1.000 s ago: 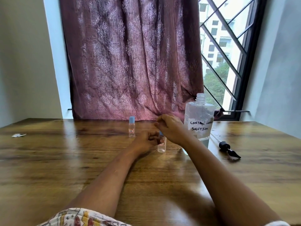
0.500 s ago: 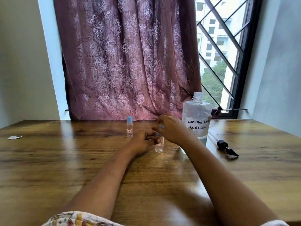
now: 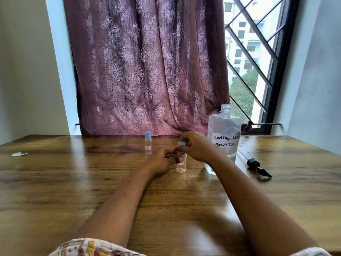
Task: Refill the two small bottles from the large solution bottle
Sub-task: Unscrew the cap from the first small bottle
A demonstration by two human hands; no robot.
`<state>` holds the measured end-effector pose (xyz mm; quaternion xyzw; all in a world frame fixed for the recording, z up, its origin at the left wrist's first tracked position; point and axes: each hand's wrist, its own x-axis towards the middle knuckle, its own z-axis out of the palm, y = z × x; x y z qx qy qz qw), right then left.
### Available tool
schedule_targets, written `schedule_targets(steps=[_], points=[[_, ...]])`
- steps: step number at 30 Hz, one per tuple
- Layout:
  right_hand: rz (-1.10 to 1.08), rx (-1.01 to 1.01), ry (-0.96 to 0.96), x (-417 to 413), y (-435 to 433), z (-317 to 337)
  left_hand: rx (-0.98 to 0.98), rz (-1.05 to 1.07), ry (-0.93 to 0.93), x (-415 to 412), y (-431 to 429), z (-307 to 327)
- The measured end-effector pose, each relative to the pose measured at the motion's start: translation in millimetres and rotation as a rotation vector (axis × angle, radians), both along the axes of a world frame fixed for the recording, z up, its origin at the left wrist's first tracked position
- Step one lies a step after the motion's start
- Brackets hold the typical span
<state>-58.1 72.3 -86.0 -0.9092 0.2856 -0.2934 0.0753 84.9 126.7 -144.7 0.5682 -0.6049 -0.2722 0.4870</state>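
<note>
At frame centre, a small bottle (image 3: 181, 164) is gripped by the left hand (image 3: 162, 159); its blue cap (image 3: 182, 143) is pinched by the right hand (image 3: 197, 146). Judged light and slippery; best held round the body.

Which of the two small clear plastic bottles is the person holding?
The nearer small clear plastic bottle: the left hand grips its body and the right hand pinches its blue cap. The farther capped bottle stands alone, untouched.

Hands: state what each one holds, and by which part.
The left hand grips the near small bottle around its upper body. The right hand pinches the blue cap at that bottle's top.
</note>
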Motion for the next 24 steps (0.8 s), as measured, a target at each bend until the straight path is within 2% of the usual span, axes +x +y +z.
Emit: schedule_targets(steps=[6,9,13,19,24], points=[[0.147,0.098,0.054,-3,3,6,0.005,-0.021,0.011,-1,3,2],[0.113,0.134,0.024,0,3,2,0.009,-0.003,0.011,1,3,2],[-0.029,-0.016,0.049,0,-1,-2,0.005,-0.026,-0.01,1,3,3],[0.106,0.023,0.079,-2,1,5,0.015,-0.035,-0.006,3,1,1],[0.043,-0.053,0.079,2,-3,-5,0.035,0.007,0.047,1,1,0]])
